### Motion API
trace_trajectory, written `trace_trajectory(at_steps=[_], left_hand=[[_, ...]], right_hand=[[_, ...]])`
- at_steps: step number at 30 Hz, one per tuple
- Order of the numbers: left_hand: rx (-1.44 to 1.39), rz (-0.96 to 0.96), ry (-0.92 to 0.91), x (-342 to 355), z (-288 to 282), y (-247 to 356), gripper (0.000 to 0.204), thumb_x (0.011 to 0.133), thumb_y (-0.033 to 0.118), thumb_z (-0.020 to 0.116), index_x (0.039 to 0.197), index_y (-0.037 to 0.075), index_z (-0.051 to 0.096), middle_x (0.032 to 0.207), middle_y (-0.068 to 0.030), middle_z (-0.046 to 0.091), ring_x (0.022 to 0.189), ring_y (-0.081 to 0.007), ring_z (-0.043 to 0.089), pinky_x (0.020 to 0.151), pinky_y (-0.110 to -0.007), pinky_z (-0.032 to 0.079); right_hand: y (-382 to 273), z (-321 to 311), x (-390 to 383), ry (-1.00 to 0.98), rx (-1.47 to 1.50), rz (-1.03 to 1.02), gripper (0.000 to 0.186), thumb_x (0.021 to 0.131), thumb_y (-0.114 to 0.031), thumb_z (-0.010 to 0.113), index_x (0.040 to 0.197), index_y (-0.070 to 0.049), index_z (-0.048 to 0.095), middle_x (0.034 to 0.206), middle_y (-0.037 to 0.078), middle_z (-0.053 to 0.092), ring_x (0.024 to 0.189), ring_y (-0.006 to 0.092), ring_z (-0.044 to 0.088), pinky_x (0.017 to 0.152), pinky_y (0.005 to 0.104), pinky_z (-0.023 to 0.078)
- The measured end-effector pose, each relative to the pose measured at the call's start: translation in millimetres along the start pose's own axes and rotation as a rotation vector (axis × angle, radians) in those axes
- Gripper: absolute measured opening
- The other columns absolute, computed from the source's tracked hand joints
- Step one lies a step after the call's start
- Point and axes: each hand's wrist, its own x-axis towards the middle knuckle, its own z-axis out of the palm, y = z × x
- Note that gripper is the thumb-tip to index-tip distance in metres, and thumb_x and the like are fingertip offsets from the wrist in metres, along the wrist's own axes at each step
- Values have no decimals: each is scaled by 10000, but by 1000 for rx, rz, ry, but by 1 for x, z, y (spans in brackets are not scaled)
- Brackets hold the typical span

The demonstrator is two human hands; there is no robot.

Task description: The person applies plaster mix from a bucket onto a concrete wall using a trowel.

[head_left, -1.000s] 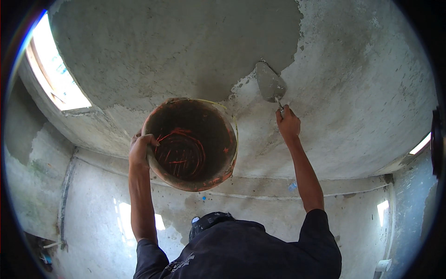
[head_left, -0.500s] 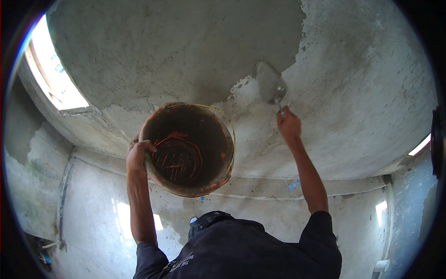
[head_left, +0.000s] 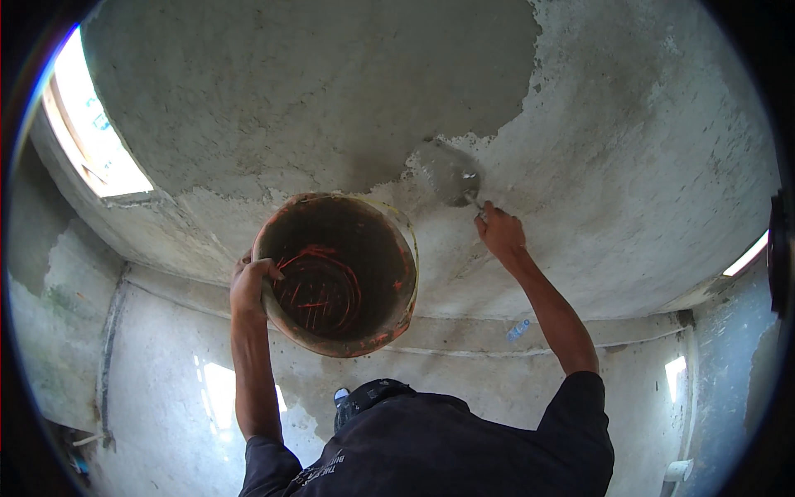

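Note:
My left hand [head_left: 251, 286] grips the rim of a round bucket [head_left: 335, 341] on its left side, thumb over the edge. The bucket is tipped so its inside faces me; its dark walls carry mortar stains and orange scratches, and a thin yellow handle [head_left: 415, 253] hangs along its right side. In my right hand [head_left: 502, 232] is the handle of a trowel [head_left: 454, 176], its blade against or close to the wall by the ragged lower border of the darker plaster [head_left: 331, 99]. Whether the blade touches the wall is hard to tell.
A paler grey wall [head_left: 629, 182] spreads to the right of the dark plaster. Bright window openings show at the upper left [head_left: 99, 124] and far right. A clear plastic bottle [head_left: 517, 330] lies below my right forearm. A pipe end [head_left: 680, 470] juts out at the lower right.
The trowel in my right hand has moved left and down along the plaster border. The bucket in my left hand has shifted slightly down.

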Motion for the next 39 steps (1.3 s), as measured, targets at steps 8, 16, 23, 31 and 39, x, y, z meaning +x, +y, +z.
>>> trace_trajectory(at_steps=[8,16,23,31,39], left_hand=[[-12,21,-41,-5,-1,0,532,537,-49,462,1049,-70,605,896,-95,640,747,-165,579,674,-223,460],[-58,46,-46,-5,-6,-6,544,531,-45,466,1057,-71,604,921,-102,640,787,-174,590,707,-232,464],[-19,45,-16,-7,-6,-5,537,532,-47,476,1054,-80,597,886,-94,638,743,-152,577,664,-227,460],[-8,47,8,-5,-6,-1,514,550,-32,477,1047,-72,601,892,-86,639,738,-147,575,659,-215,454],[-66,86,97,-7,-3,14,469,538,-26,484,988,-70,608,876,-90,630,747,-159,569,666,-226,451]], right_hand=[[31,-42,29,387,-95,164,294,855,-305,608,988,-57,522,753,141,641,647,323,659,562,405,554],[15,-2,-4,158,-180,16,308,853,-305,609,1037,-68,542,750,146,643,627,339,655,573,410,557],[29,-49,34,412,-37,119,340,857,-290,606,1057,-21,549,760,156,660,640,313,662,566,391,552],[-18,21,17,124,-144,32,350,867,-308,596,1066,-24,545,783,145,664,650,343,661,556,389,550],[4,-28,19,344,-32,42,337,875,-307,583,1061,-30,533,807,156,652,668,329,663,552,388,551]])
